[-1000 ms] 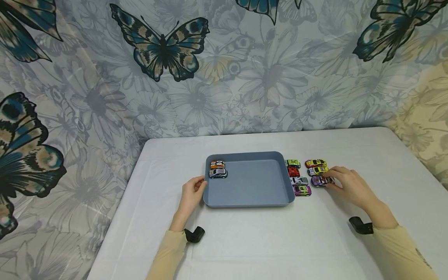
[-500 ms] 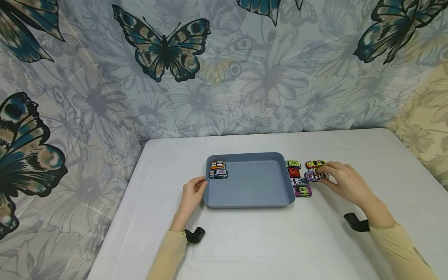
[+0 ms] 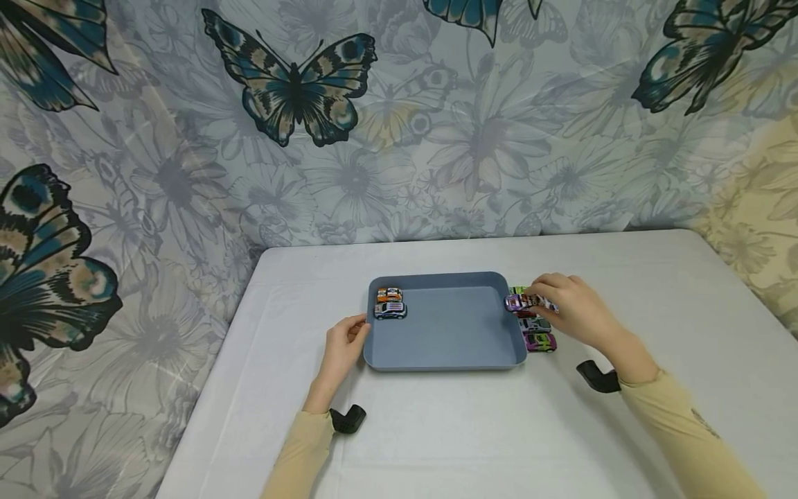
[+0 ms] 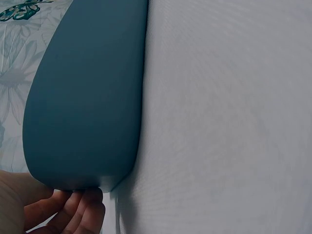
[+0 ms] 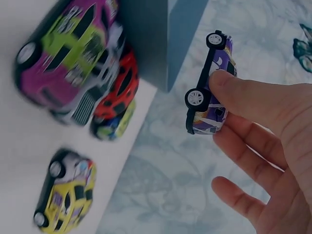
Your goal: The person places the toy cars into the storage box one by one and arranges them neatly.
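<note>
My right hand (image 3: 576, 308) pinches a purple toy car (image 3: 520, 303) between thumb and fingers, over the right rim of the blue-grey tray (image 3: 445, 326). In the right wrist view this purple car (image 5: 212, 90) is held in the air with its wheels showing. At the tray's left edge, my left hand (image 3: 343, 343) grips the rim; the left wrist view shows its fingers (image 4: 90, 209) against the tray's end. An orange toy car (image 3: 389, 294) and a silver-black one (image 3: 391, 310) sit side by side in the tray's upper left.
Along the tray's right side stand a magenta-green car (image 3: 541, 342), a silver car (image 3: 537, 325), a red car (image 5: 119, 87) and a green car (image 3: 517, 290). A yellow car (image 5: 68, 195) stands farther right, hidden by my hand in the head view. A butterfly-patterned wall backs the table.
My right hand has lifted the purple car from the right-hand column and carried it left to the tray's rim. The left hand stays at the tray's left edge.
</note>
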Action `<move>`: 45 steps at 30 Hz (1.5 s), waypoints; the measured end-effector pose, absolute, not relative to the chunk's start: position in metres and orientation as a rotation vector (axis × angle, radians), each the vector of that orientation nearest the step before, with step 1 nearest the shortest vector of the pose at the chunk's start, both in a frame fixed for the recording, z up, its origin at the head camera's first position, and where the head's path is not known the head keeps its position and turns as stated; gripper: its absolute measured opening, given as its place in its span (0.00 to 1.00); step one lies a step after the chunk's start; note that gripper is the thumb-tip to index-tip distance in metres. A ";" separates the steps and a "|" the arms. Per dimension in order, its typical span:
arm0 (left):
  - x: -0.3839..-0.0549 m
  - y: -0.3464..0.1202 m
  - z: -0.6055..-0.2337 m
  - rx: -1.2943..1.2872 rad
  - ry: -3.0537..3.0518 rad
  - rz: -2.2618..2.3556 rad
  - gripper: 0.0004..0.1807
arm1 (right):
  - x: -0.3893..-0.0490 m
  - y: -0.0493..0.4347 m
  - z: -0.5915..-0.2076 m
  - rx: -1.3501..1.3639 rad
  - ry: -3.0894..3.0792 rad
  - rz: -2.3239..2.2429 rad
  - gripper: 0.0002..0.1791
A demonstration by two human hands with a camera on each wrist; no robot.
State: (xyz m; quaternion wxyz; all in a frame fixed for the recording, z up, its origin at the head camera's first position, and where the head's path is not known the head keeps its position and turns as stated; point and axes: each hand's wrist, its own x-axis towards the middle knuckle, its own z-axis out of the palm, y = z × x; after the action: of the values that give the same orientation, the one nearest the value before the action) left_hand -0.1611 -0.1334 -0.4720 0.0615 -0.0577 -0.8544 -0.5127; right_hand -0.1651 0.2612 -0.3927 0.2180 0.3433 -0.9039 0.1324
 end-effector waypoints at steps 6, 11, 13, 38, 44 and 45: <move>-0.161 -0.134 -0.472 -0.204 -2.566 -1.537 0.14 | -0.172 0.238 -0.392 0.985 -2.540 0.345 0.17; -0.162 -0.134 -0.472 -0.226 -2.552 -1.523 0.14 | -0.179 0.221 -0.394 0.987 -2.570 0.360 0.16; -0.162 -0.134 -0.472 -0.230 -2.551 -1.521 0.14 | -0.181 0.214 -0.396 0.990 -2.572 0.365 0.16; -0.163 -0.134 -0.471 -0.228 -2.551 -1.505 0.13 | -0.200 0.130 -0.406 1.131 -2.631 0.423 0.12; -0.164 -0.134 -0.471 -0.224 -2.552 -1.511 0.14 | -0.202 0.110 -0.409 1.161 -2.665 0.411 0.12; -0.164 -0.134 -0.471 -0.225 -2.552 -1.512 0.14 | -0.203 0.107 -0.409 1.167 -2.669 0.409 0.12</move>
State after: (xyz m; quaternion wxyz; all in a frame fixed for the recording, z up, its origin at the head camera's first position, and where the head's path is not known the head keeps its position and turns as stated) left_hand -0.1636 -0.1342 -0.4714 0.0833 -0.0753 -0.8550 -0.5063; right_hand -0.2027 0.1073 -0.4094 0.1000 0.3948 -0.9028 0.1384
